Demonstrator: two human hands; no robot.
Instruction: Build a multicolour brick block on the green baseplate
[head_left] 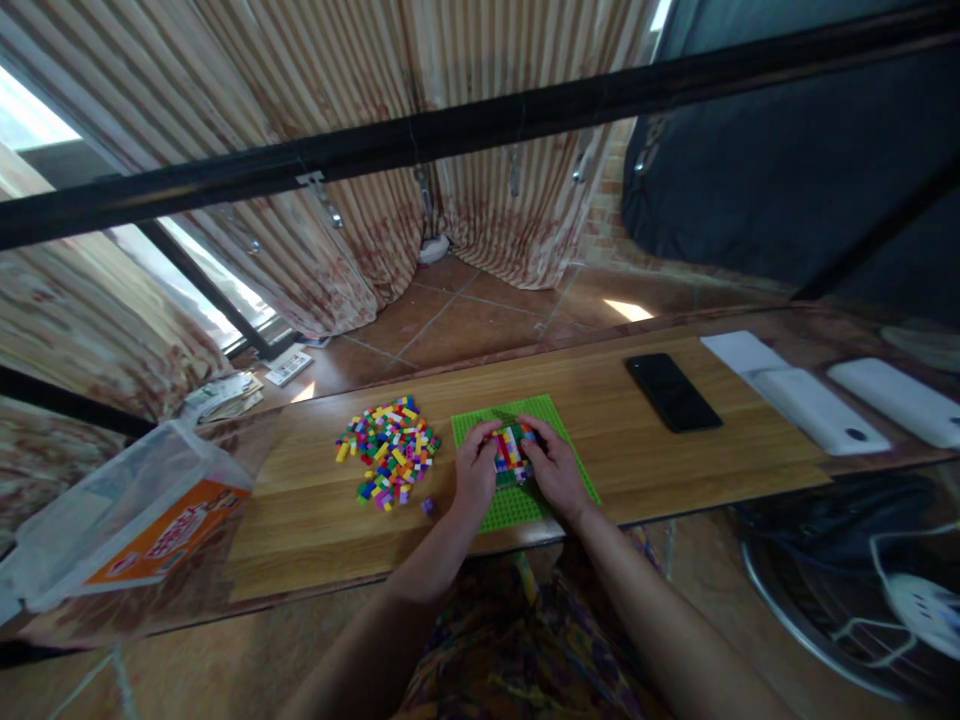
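A: What's between the hands?
B: A brick build [510,452], left hand [475,465] on one side, right hand [555,470] on the other, over the baseplate [517,510], which lies on the board [322,545].
A: Left of the left hand?
B: Nearby, the brick pile [397,445]; well apart, past it, the box [172,520].
A: Right of the right hand?
B: The phone [673,392], farther forward on the board.
A: And beyond both hands?
B: A rail [412,140] runs across, curtains [510,210] behind it.
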